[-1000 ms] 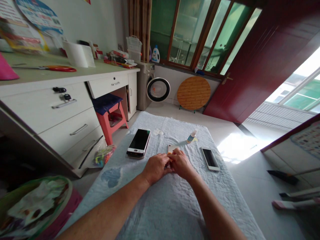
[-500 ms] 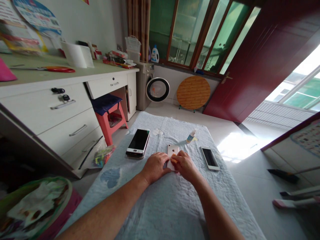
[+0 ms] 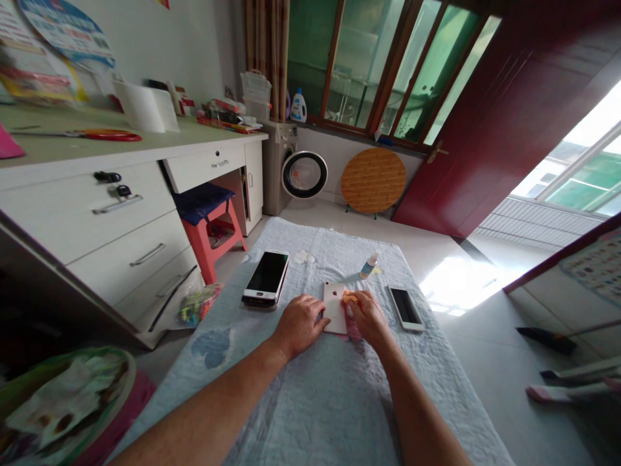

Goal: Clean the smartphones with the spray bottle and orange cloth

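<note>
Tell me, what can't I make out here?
All in the head view:
Pink phone: part of its left edge, covered by the left hand.
Orange cloth: full shape, hidden by the right hand.
Small bottle: label too small to read.
Whatever lies under the left-side phone: mostly covered.
Bin: cut off by the picture's left edge.

Floor (image 3: 453, 281) glare; edges stretched

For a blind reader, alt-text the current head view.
A left hand touches a pale-pink rectangular phone, back up on light-blue fabric; the right hand holds a crumpled orange scrap by its right edge. White-framed phones lie left and right.
</note>
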A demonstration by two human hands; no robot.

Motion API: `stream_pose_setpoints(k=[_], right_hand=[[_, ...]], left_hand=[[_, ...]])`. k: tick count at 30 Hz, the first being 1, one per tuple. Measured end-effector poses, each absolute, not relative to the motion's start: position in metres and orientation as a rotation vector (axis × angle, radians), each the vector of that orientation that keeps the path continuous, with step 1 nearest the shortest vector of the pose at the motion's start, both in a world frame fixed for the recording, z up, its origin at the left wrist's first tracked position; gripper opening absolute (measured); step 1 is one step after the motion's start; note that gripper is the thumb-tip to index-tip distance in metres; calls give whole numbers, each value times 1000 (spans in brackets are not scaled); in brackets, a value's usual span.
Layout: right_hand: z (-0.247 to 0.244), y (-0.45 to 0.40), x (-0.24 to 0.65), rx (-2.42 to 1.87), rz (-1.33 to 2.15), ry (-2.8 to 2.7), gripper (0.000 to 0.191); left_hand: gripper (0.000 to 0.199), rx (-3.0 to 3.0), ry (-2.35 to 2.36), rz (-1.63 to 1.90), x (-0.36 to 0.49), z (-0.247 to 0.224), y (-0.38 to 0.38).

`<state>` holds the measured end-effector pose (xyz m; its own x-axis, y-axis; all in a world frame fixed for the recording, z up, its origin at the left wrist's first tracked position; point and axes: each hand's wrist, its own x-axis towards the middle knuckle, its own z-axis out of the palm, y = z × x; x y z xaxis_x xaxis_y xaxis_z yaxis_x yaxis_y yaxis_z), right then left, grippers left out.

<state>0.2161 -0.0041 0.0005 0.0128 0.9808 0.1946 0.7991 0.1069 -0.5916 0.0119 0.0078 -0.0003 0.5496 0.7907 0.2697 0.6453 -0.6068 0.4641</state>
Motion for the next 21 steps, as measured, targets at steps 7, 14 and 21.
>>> stream_pose_setpoints(k=[7,14,21], right_hand=[[7,-7,208,-1780,490,-1804,25],[11,-9,204,-1754,543,-1783,26],[8,-8,204,-1730,531,-1756,26]], left_hand=[[14,2449,1142,654,12,3,7],[12,2377,1171,686,13,2,7],[9,2384,1182,675,14,1,6]])
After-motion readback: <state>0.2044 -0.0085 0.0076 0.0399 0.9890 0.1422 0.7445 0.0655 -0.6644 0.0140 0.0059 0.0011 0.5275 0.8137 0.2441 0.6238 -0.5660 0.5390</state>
